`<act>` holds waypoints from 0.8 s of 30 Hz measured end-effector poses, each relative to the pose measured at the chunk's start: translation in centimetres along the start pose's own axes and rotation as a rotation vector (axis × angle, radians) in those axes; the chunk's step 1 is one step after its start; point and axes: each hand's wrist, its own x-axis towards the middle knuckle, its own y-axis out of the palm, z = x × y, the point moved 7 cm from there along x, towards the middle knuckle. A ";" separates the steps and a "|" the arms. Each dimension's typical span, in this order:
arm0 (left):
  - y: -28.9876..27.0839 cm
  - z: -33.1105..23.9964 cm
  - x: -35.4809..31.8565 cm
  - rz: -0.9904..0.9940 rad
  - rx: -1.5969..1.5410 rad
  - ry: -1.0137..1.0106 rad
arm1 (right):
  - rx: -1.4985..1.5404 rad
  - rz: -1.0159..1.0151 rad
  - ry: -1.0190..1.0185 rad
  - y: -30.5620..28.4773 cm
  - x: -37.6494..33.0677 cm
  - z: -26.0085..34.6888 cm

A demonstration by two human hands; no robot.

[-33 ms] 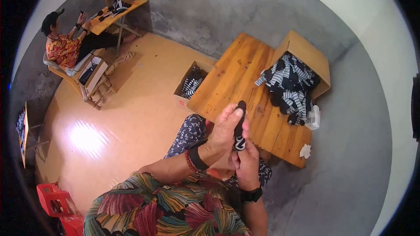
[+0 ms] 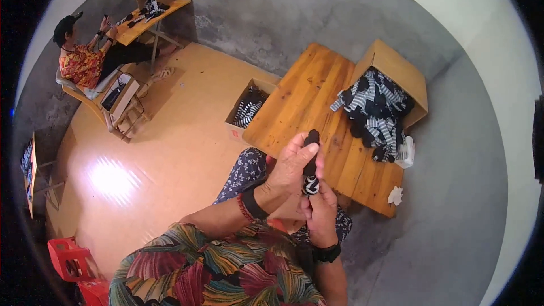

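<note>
A black sock [image 2: 310, 153] with a bunched, black-and-white striped part at its lower end is held upright in front of my body, over the near edge of the table. My left hand [image 2: 289, 169] is closed round its black upper part, the thumb pressed across it. Lower down, my right hand [image 2: 321, 211] pinches the sock just under the striped bunch. The right fingertips are partly hidden. Beyond my hands, a pile of black and grey-striped socks [image 2: 374, 107] spills from a cardboard box [image 2: 416, 82] lying on its side.
The box rests on a wooden table [image 2: 300, 90]. A white packet [image 2: 406, 153] and a crumpled white piece [image 2: 395, 195] lie near its right edge. Left of it, an open carton [image 2: 238, 127] holds striped socks. Another person [image 2: 82, 59] sits at a far table. Red plastic stools [image 2: 71, 258] stand lower left.
My left thumb has shifted very slightly on the black sock. Nothing else has visibly moved; both hands keep their hold.
</note>
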 end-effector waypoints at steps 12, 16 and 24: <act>1.3 -0.9 -0.4 0.141 -0.149 0.031 | 0.113 0.089 -0.012 2.4 -0.1 0.7; 0.1 -0.3 -0.4 0.025 -0.153 0.012 | -0.040 0.003 -0.012 1.0 -0.2 1.0; -0.2 -0.2 0.0 0.068 0.093 0.008 | -0.550 -0.088 -0.358 -3.7 -0.5 0.8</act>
